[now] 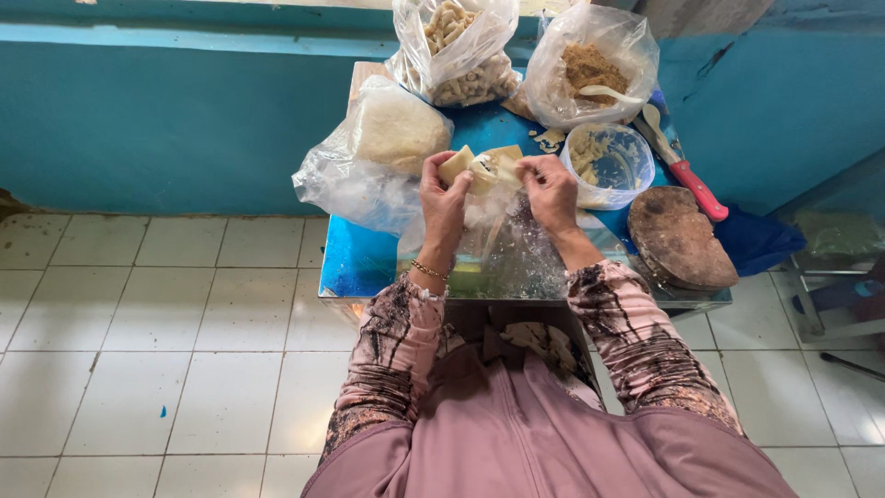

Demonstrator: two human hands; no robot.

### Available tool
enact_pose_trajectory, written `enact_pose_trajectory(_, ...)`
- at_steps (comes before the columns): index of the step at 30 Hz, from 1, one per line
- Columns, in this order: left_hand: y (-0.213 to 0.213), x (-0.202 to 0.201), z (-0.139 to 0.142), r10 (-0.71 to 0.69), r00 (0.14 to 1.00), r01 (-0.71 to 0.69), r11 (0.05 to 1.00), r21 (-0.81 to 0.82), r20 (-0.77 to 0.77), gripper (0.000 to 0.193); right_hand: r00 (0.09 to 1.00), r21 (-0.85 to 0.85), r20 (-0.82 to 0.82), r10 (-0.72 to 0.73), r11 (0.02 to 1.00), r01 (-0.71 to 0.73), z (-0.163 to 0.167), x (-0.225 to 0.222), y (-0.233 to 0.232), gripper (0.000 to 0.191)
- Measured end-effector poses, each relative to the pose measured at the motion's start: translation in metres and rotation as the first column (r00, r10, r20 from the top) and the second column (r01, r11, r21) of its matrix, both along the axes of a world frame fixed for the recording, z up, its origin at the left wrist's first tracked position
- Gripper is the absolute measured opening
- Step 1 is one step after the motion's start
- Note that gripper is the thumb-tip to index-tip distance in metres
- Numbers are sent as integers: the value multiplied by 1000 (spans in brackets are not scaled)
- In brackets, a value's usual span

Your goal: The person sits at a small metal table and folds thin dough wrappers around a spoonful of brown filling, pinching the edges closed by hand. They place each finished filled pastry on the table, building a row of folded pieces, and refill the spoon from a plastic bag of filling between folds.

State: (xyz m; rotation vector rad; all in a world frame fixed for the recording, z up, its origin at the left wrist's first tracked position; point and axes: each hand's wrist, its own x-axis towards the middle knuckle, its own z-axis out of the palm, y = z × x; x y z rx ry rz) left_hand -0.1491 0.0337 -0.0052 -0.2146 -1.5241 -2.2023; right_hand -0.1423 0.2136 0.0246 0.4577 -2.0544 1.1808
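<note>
one head-worn camera looks steeply down from above the person's lap, facing forward over the small blue table (pixel 364 263), fairly near; floor tiles lie left of it.

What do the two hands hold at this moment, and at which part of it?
Both hands hold one pale folded wrapper over the blue table. The left hand grips its left end, the right hand its right end.
</note>
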Motion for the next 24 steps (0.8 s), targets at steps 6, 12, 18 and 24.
enact_pose_trajectory(6,-3,-6,-2,75,996,-72,994,80,-38,31,926,-235,358,118,971,-32,-4,-10,4,11)
enact_pose_trajectory(12,-2,-3,-4,81,996,-79,994,71,-25,33,1000,29,22,9,1000,-10,-9,3,9,6)
enact_pose_trajectory(18,-2,-3,-1,64,997,-63,997,39,-35,32,999,582,45,13,812,-36,-1,24,12,19)
enact_pose_trajectory(24,-2,-2,0,59,998,-57,997,52,-31,31,987,474,18,-158,871,131,23,-13,1,22)
